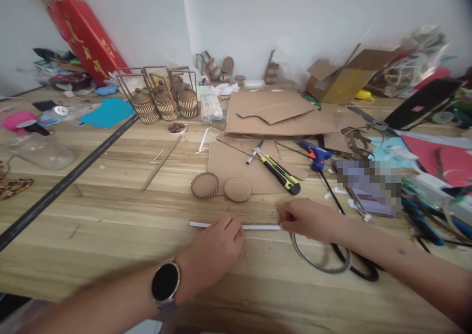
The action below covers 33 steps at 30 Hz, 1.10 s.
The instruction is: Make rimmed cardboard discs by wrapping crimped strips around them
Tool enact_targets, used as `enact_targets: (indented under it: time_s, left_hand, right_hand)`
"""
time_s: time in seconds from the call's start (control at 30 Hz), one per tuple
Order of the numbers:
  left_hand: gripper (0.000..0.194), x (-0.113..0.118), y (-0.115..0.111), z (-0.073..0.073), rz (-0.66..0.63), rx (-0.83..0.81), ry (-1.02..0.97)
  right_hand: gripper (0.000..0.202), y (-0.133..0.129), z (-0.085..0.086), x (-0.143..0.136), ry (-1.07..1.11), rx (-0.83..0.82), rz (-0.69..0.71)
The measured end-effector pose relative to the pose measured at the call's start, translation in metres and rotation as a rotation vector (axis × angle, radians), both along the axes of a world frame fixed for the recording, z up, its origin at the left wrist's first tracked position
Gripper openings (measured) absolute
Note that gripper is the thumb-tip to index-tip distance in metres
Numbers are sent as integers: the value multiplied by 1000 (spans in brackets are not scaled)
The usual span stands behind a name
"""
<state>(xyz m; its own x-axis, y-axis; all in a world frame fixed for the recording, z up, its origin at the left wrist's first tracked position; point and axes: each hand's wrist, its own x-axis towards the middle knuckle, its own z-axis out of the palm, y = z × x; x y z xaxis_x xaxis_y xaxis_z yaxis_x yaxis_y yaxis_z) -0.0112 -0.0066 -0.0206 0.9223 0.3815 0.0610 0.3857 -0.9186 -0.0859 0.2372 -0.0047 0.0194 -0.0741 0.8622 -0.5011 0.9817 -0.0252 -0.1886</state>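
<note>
Far left: clear bottle with pink top, then blue sheets, three small woven baskets with tall handles, and a thin stick lying slanted on the table. Next, the left hand, watch on wrist, lies over the white strip, fingers bent down on it; cannot tell whether it grips. Strip lies flat on the table, side to side, running from left of that hand to the right one. Beyond it, a rimmed disc sits just beside a plain disc; farther right, a yellow-black cutter rests on cardboard. Right hand pinches the strip near its right part; a narrow loop curves below that wrist. Glue gun lies beyond, right.
</note>
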Motion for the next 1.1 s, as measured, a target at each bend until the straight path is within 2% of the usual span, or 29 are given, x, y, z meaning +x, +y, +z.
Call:
enact_targets:
  time_s: [0.27, 0.5, 0.67, 0.83, 0.97, 1.1]
  left_hand:
    - [15, 38, -4, 12, -107, -5, 66]
    - [17, 64, 3, 6, -151, -60, 23]
    - [16, 66, 10, 5, -167, -119, 31]
    - [13, 59, 12, 3, -175, -107, 43]
    - [10, 50, 10, 5, -177, -125, 47]
    - [15, 48, 7, 6, -133, -124, 9]
  right_hand:
    - [14, -3, 0, 0, 2, 7, -9]
    - [15, -1, -3, 0, -1, -8, -8]
    - [24, 1, 1, 3, 37, -55, -22]
    - [27, -2, 7, 4, 101, -137, -82]
    - [22, -4, 4, 0, 144, -161, -114]
    - [19, -5, -1, 0, 191, -194, -143]
